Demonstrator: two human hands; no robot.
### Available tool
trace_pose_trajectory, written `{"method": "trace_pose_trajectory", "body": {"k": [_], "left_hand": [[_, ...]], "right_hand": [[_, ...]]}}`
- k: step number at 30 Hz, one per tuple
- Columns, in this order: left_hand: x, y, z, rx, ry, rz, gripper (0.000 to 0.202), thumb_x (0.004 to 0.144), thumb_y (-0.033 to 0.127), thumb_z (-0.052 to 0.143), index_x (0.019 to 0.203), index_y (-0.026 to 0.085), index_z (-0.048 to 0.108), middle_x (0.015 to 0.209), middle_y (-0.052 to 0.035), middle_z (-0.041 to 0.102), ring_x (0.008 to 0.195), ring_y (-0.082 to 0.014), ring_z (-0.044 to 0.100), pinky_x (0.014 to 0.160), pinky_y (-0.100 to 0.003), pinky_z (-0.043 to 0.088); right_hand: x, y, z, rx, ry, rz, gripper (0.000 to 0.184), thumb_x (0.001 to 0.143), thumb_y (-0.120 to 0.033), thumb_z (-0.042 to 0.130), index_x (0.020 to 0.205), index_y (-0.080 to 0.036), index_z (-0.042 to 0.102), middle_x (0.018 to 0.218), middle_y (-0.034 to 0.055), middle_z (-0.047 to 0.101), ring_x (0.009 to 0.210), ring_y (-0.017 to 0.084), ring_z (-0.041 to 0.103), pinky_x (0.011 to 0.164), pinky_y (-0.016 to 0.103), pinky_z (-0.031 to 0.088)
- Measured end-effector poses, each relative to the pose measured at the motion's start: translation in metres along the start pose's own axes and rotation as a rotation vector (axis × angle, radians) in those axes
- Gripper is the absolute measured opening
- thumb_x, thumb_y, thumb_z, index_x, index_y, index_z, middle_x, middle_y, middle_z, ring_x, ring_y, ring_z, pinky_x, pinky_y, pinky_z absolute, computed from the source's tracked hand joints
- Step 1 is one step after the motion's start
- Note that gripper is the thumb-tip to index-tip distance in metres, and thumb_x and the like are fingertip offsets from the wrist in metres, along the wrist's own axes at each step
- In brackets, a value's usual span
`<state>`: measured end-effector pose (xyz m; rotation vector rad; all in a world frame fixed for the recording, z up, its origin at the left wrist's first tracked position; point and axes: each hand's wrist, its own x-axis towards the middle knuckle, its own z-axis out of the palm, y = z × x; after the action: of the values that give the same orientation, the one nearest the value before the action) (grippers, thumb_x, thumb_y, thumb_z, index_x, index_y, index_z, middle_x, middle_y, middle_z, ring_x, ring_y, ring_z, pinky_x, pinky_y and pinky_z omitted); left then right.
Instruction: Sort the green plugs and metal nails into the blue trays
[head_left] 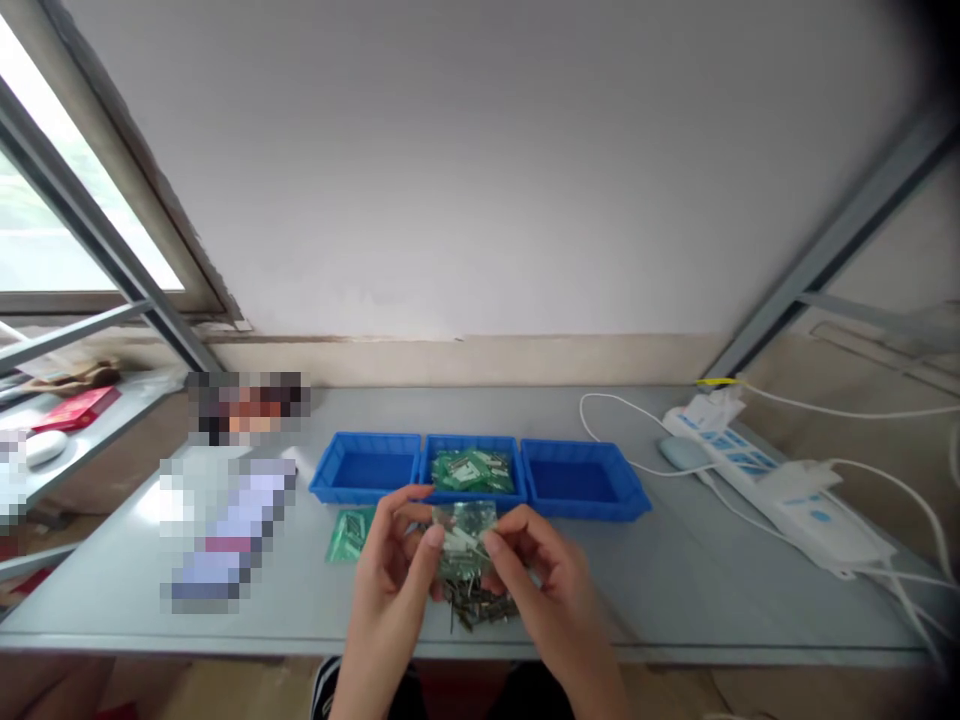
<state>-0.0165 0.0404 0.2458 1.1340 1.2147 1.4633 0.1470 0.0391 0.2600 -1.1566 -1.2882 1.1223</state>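
Observation:
Between my two hands I hold up a small clear green plastic bag (pixel 463 540) with pale pieces inside. My left hand (pixel 401 570) pinches its left edge with thumb and fingers. The right edge is pinched by my right hand (pixel 532 565). Under the bag, a pile of small metal parts (pixel 480 605) lies on the table, partly hidden by the hands. A flat green bag (pixel 349 535) rests left of my left hand. Just beyond, the middle blue bin (pixel 472 442) holds several similar green bags.
A left blue bin (pixel 367 470) and a right blue bin (pixel 581 480) flank the middle one. On the right lie a white power strip (pixel 787 500), cables and a grey-blue mouse-like object (pixel 682 455). Blurred-out items (pixel 236 535) sit at the left. The table's front edge runs close by.

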Motion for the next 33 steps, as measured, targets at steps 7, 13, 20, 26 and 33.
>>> {"method": "trace_pose_trajectory", "body": {"k": [7, 13, 20, 26, 33], "left_hand": [[0.004, -0.005, -0.014, 0.088, -0.121, -0.077, 0.044, 0.096, 0.061, 0.072, 0.084, 0.019, 0.07, 0.064, 0.0013, 0.061, 0.05, -0.009, 0.048, 0.046, -0.018, 0.042], [0.01, -0.004, -0.021, 0.122, -0.105, 0.005, 0.035, 0.096, 0.055, 0.075, 0.097, 0.019, 0.076, 0.061, 0.0039, 0.057, 0.054, -0.0106, 0.054, 0.052, -0.019, 0.044], [0.004, -0.006, -0.024, 0.072, -0.086, -0.018, 0.036, 0.099, 0.055, 0.072, 0.097, 0.019, 0.071, 0.048, 0.0071, 0.055, 0.042, -0.0079, 0.046, 0.046, -0.017, 0.037], [0.009, -0.002, -0.019, -0.019, -0.077, -0.002, 0.036, 0.099, 0.055, 0.072, 0.099, 0.018, 0.069, 0.076, -0.0053, 0.081, 0.046, -0.0103, 0.061, 0.05, -0.021, 0.051], [0.006, -0.001, -0.021, -0.039, -0.103, 0.035, 0.029, 0.101, 0.047, 0.072, 0.095, 0.019, 0.075, 0.074, -0.0007, 0.073, 0.064, -0.0142, 0.07, 0.062, -0.022, 0.06]], "right_hand": [[0.001, 0.007, -0.001, 0.035, 0.055, 0.035, 0.04, 0.098, -0.057, 0.073, 0.079, -0.022, 0.067, 0.066, 0.0005, 0.068, 0.062, 0.018, 0.067, 0.062, 0.027, 0.054], [0.008, 0.005, 0.002, -0.012, -0.004, 0.019, 0.039, 0.1, -0.055, 0.07, 0.078, -0.022, 0.068, 0.062, -0.0018, 0.062, 0.058, 0.016, 0.062, 0.059, 0.026, 0.049], [0.006, 0.024, 0.002, -0.141, 0.028, -0.081, 0.035, 0.099, -0.051, 0.071, 0.079, -0.022, 0.073, 0.064, -0.0028, 0.053, 0.06, 0.014, 0.049, 0.058, 0.027, 0.04], [0.007, 0.017, -0.004, -0.024, 0.089, -0.042, 0.03, 0.101, -0.052, 0.07, 0.1, -0.024, 0.081, 0.064, -0.0007, 0.063, 0.06, 0.015, 0.059, 0.057, 0.025, 0.046], [0.006, 0.012, 0.003, 0.114, 0.007, 0.014, 0.03, 0.099, -0.053, 0.074, 0.096, -0.024, 0.075, 0.077, 0.0009, 0.07, 0.063, 0.015, 0.066, 0.061, 0.025, 0.053]]}}
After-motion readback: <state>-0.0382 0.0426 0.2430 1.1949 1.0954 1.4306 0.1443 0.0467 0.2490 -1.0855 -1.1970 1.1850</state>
